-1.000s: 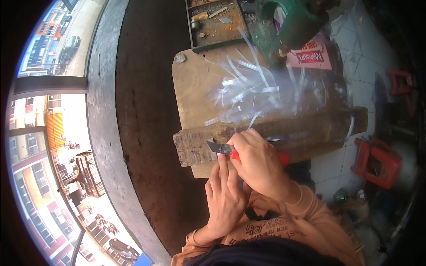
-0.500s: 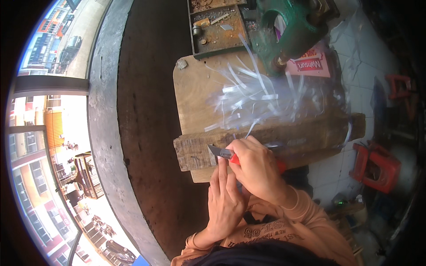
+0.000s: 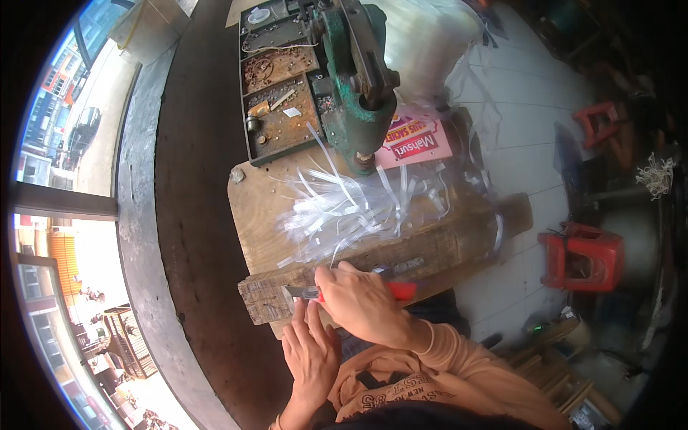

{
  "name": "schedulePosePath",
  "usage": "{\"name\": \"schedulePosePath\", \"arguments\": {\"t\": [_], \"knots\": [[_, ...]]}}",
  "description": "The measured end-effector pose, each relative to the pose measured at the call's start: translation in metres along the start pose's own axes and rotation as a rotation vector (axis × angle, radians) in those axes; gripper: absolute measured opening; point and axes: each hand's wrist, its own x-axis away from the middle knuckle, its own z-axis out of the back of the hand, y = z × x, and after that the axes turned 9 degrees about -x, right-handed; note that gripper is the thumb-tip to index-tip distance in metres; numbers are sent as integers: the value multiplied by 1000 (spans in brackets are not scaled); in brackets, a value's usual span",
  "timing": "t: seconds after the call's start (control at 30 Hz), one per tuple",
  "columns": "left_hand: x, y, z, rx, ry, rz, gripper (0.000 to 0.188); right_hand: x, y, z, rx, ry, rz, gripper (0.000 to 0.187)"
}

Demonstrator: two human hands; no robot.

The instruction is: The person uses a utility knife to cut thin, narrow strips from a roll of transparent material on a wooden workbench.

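My right hand (image 3: 362, 302) grips a red-handled utility knife (image 3: 398, 290); its blade (image 3: 296, 292) points left over a rough wooden block (image 3: 416, 254). My left hand (image 3: 309, 351) sits just below the blade, fingers pressed up against the block's near edge; whether it pinches a strip I cannot tell. A loose heap of clear plastic strips (image 3: 344, 204) lies on the round wooden board (image 3: 258, 208) beyond the block.
A green bench press (image 3: 355, 79) stands behind the strips beside a metal tray (image 3: 276, 86) of small parts. A pink printed box (image 3: 416, 140) lies to its right. A red stool (image 3: 584, 254) stands on the tiled floor at right. A window ledge (image 3: 143, 236) runs along the left.
The view has tilted up, bringing the green press and parts tray further into the picture. Both hands stay at the block with the knife in much the same place.
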Motion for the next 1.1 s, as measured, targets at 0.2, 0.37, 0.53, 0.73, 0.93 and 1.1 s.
{"name": "schedulePosePath", "arguments": {"t": [0.2,0.37,0.53,0.73,0.93,1.1], "knots": [[4,-19,-10,-169,-61,-213,56,25,55,78,9,-107,58,12],[2,-25,-9,-344,-89,-321,55,68,107,153,-229,28,-152,18],[1,-31,-3,-326,-162,-359,58,79,123,165,-214,105,-326,17],[-7,-25,7,-264,-218,-316,48,73,130,158,-63,103,-282,20],[-6,-23,4,-313,-227,-309,47,70,127,151,107,75,-294,18],[-6,-25,5,-365,-231,-342,49,68,121,150,88,119,-342,16]]}}
